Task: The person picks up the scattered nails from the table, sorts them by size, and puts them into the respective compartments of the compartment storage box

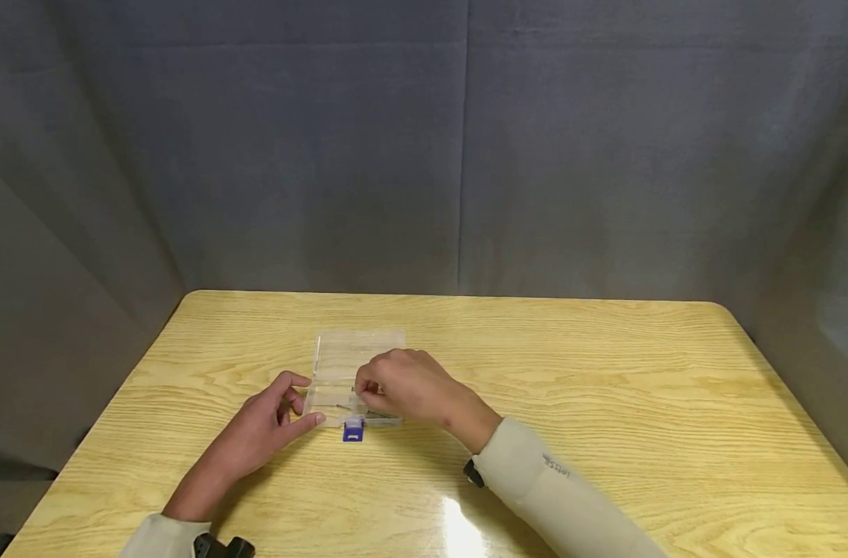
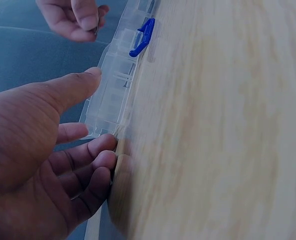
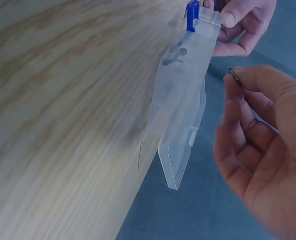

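Note:
A clear plastic box (image 1: pixel 329 418) with a blue latch (image 1: pixel 353 432) stands with its lid (image 1: pixel 361 353) folded back. Inside its base lie a few small, thin metal pieces that look like screws (image 1: pixel 343 407). My left hand (image 1: pixel 267 422) rests at the box's left end, thumb at the front corner and the other fingers loosely bent beside the wall. Above the base, my right hand (image 1: pixel 410 387) pinches a small dark metal piece (image 3: pixel 233 74) between thumb and index finger. Its exact kind is hard to make out, as the fingertips cover most of it.
The box sits on a wood-grain table (image 1: pixel 570 372), left of the middle. Grey cloth (image 1: pixel 396 155) hangs behind the table and along both sides. Black wrist devices (image 1: pixel 223 546) show at both cuffs.

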Action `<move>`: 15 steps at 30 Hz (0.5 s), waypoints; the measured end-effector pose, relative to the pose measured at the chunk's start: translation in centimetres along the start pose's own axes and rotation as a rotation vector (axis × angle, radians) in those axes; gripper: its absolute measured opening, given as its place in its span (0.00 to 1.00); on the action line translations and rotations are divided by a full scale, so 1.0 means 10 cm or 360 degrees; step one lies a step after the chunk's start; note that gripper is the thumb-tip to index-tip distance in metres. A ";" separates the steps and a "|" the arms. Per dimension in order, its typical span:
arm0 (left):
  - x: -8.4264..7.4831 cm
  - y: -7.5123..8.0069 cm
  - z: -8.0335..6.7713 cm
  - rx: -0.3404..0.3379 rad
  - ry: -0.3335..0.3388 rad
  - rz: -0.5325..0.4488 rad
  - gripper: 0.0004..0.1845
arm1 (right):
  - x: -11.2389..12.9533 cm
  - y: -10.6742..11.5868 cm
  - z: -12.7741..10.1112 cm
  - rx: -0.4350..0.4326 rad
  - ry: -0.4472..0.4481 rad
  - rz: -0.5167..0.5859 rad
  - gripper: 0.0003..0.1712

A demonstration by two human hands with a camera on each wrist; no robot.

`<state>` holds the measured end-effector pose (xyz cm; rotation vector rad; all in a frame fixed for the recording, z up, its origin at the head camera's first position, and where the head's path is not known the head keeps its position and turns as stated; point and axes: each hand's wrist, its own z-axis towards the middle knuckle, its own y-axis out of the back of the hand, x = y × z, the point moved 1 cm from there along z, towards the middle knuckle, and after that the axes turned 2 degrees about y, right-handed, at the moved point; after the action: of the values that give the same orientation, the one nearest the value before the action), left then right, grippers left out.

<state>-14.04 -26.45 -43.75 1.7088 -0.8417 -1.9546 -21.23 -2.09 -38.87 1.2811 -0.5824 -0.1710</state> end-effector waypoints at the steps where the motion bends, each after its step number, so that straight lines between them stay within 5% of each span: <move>1: 0.00 0.00 0.00 0.0000 0.0001 -0.0005 0.24 | 0.00 -0.01 0.02 0.0006 -0.0002 0.0005 0.12; 15: 0.03 0.01 0.00 -0.0006 -0.0054 0.0018 0.23 | 0.07 -0.03 0.28 0.0063 0.0009 0.0065 0.11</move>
<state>-14.09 -26.68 -43.89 1.6698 -0.8575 -1.9816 -21.97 -4.82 -38.46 1.3068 -0.6092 -0.1220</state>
